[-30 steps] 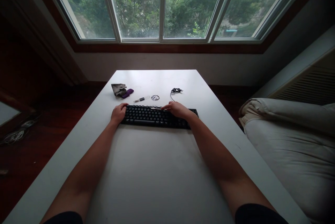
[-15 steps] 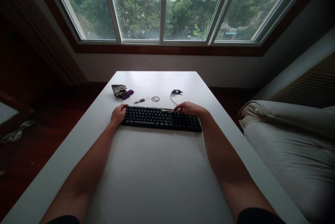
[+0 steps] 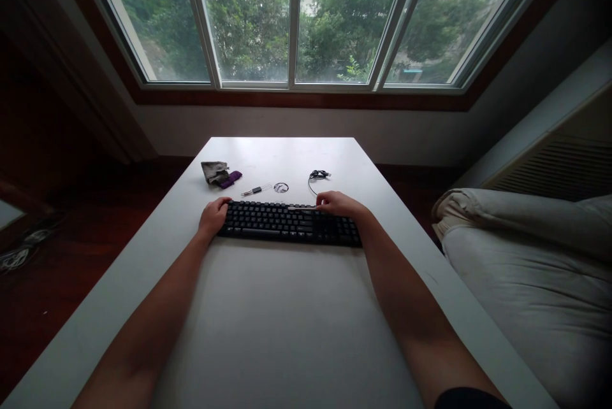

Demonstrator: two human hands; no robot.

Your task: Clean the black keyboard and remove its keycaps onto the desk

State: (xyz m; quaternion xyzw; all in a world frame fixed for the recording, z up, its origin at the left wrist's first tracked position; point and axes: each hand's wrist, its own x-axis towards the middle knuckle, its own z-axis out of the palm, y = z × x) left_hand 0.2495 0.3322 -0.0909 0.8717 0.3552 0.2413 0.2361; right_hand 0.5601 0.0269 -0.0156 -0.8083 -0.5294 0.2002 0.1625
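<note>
A black keyboard (image 3: 287, 223) lies across the white table (image 3: 287, 320). My left hand (image 3: 213, 216) is closed round the keyboard's left end. My right hand (image 3: 340, 204) rests on the far right part of the keyboard with its fingers curled. It holds a thin pale tool (image 3: 302, 208) that lies along the far row of keys and points left. I cannot make out what the tool is.
Beyond the keyboard lie a grey cloth (image 3: 215, 171) with a purple item (image 3: 231, 179), a small pen-like tool (image 3: 255, 190), a small ring (image 3: 281, 187) and a coiled black cable (image 3: 318, 174). A pale cushion (image 3: 526, 269) sits right of the table. Windows (image 3: 296, 14) face me.
My right hand slid right along the keyboard's far edge with the pale tool, then came back slightly left. The left hand stayed on the left end. The view tilted up a little.
</note>
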